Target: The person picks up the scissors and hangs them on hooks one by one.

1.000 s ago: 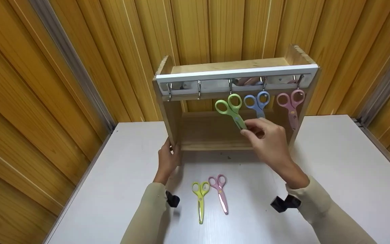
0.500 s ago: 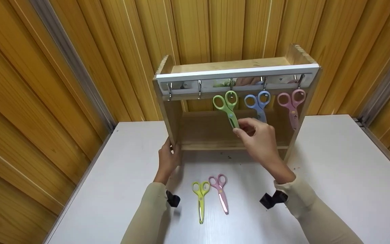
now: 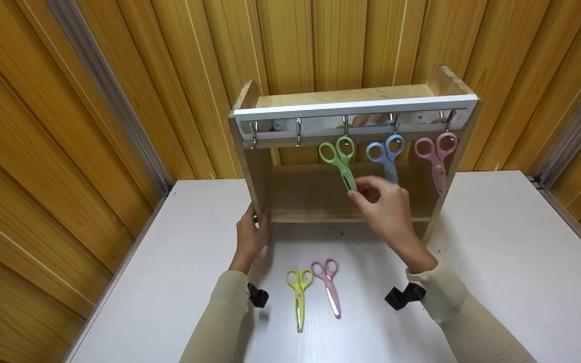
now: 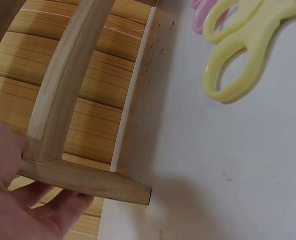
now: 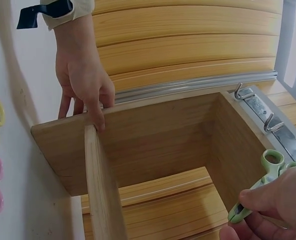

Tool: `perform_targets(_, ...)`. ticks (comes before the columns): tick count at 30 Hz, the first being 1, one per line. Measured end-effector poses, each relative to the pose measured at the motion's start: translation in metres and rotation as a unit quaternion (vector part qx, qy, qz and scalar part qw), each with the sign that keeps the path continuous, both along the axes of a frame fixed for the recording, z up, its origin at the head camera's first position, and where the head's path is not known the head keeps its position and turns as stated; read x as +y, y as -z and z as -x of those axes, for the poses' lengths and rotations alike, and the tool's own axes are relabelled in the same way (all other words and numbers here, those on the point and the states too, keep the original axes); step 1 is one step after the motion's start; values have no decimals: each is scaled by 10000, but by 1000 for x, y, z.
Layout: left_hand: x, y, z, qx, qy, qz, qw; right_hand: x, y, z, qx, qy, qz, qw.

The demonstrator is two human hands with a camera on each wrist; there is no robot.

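Observation:
Green scissors [image 3: 342,164] are pinched by their blade end between the thumb and fingers of my right hand [image 3: 386,209]. Their handles point up, and the tip of the middle hook [image 3: 346,123] shows through the right loop. My left hand [image 3: 250,237] grips the lower left side panel of the wooden rack [image 3: 252,176]; in the right wrist view its thumb lies inside the panel and its fingers outside. Blue scissors [image 3: 384,154] and pink scissors [image 3: 437,156] hang from the two hooks to the right, the blue blades partly hidden behind my right hand.
Yellow scissors [image 3: 298,297] and a second pair of pink scissors [image 3: 329,290] lie on the white table [image 3: 194,302] before the rack. Two bare hooks, one of them the leftmost hook [image 3: 253,133], are on the metal strip's left part. A wood-panelled wall [image 3: 290,45] stands behind.
My right hand has moved left and slightly down with the green scissors, bringing their right loop to the middle hook. My left hand has stayed on the side panel.

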State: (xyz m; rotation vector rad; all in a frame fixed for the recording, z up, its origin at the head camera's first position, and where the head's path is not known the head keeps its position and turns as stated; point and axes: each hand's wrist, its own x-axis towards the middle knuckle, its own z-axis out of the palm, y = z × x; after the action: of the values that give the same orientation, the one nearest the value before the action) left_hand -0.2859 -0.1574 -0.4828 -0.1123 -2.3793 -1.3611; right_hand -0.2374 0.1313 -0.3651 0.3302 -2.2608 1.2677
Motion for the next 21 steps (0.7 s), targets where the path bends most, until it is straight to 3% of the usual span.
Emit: perform_targets(21,1,-1,0,-211,-50,-69,9997,-3,13,8,-28,34,76,10000)
